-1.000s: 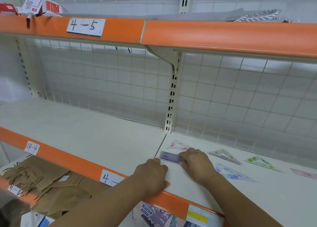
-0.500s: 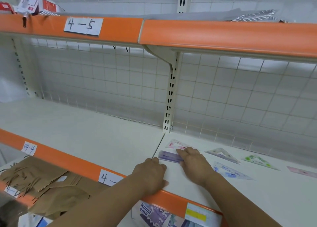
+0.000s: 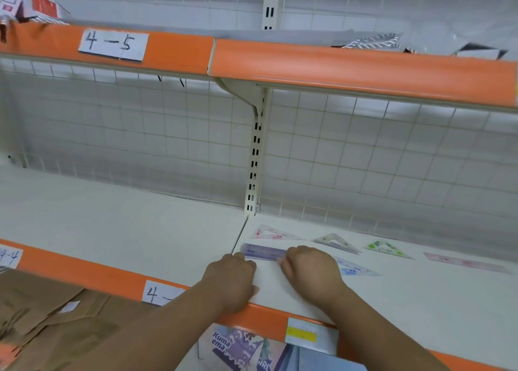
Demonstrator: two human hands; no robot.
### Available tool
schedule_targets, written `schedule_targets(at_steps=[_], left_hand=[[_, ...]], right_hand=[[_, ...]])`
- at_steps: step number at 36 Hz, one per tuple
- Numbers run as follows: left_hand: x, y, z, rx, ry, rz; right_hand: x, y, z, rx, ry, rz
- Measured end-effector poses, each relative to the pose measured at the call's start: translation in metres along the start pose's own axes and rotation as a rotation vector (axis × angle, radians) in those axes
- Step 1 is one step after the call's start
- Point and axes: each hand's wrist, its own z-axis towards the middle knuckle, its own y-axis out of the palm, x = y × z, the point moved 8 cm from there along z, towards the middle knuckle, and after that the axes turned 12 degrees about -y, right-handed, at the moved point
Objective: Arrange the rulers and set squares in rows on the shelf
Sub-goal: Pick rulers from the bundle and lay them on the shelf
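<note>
Aligning step: right hand [image 3: 311,272] fingers curled on translucent purple plastic ruler [image 3: 263,251], left hand [image 3: 232,281] grip indeterminate; next, square it rowwise.

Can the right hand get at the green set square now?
Probably yes: the green set square lies flat on open shelf right of the right hand, nothing over it; the hand must first leave the purple ruler.

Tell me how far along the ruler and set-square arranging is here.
Looks done: the pink set square, clear set square and green set square form a back row on the shelf. In hand: the purple ruler, right hand curled over its right end, left hand at its left end. Left: the front row, where the blue set square and pink ruler lie spaced out and loosely aligned.
</note>
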Motion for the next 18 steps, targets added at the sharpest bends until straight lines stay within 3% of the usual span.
schedule_targets(at_steps=[18], left_hand=[[0.026, -0.020, -0.007, 0.121, 0.142, -0.120]], right_hand=[[0.014, -0.018, -0.056, -0.101, 0.203, -0.049]])
